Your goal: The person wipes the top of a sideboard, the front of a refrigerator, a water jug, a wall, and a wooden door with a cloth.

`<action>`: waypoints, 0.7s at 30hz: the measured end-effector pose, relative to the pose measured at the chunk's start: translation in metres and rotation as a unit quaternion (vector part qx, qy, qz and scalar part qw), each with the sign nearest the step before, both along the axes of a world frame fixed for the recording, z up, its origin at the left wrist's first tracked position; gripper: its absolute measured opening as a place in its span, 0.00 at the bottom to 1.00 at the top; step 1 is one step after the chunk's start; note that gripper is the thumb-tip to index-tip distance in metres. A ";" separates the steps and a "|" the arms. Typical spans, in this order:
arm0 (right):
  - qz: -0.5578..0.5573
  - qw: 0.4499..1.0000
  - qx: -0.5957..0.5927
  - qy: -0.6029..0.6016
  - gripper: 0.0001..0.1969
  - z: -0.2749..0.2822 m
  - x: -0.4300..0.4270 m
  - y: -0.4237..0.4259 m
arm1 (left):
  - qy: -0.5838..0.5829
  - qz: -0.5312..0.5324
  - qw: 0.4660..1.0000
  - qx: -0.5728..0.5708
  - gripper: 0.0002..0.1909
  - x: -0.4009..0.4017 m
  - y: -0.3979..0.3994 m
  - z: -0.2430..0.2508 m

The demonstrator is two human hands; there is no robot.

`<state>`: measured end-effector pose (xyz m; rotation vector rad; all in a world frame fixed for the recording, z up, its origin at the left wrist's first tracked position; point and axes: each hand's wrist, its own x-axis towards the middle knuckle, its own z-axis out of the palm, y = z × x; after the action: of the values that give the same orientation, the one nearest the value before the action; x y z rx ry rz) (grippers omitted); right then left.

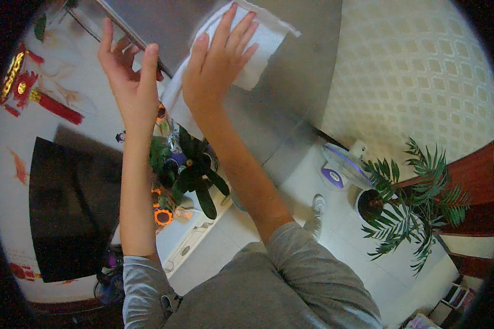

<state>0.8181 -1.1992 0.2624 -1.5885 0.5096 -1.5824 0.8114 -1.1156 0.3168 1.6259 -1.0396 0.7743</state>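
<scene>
My right hand [214,66] lies spread, palm down, on a white cloth [267,53], holding it against a large grey panel [308,49]. Part of the cloth hangs down to the left, beside the wrist. My left hand [129,66] is at the panel's metal-framed edge [123,26], thumb on the near side and some fingers curled behind; it seems to grip the frame, though the contact is partly hidden. Below the hands, between my forearms, are dark-leaved potted plants [189,168] and orange artificial sunflowers [163,216] on a white cabinet [197,234].
A black television [72,209] and red-and-gold decorations [57,107] are at the left. On the floor to the right stand a purple-and-white fan [346,166] and a potted palm [420,201]. Beyond them are a patterned pale wall covering [407,82] and dark red wooden furniture [473,185].
</scene>
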 end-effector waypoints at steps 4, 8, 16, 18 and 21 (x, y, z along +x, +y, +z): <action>0.021 0.996 -0.077 0.027 0.29 -0.058 -0.003 0.000 | 0.007 -0.011 1.000 -0.002 0.36 0.001 0.001 -0.001; 0.137 0.977 0.144 -0.075 0.28 -0.227 -0.004 0.026 | 0.001 -0.016 1.000 0.001 0.36 0.003 -0.001 0.001; 0.139 0.787 0.568 -0.199 0.28 -0.441 0.001 0.021 | 0.008 -0.028 1.000 0.011 0.36 -0.003 -0.008 0.003; 0.114 0.792 0.556 -0.225 0.29 -0.421 0.011 0.036 | 0.025 -0.038 0.999 0.012 0.36 -0.002 -0.006 0.001; 0.069 0.903 0.401 -0.137 0.27 -0.247 0.006 0.063 | 0.008 -0.023 1.000 0.013 0.37 -0.002 0.004 0.003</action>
<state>0.8243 -1.1362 0.0156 -0.7450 0.7477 -1.2165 0.8097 -1.1121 0.3199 1.6234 -1.0758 0.7184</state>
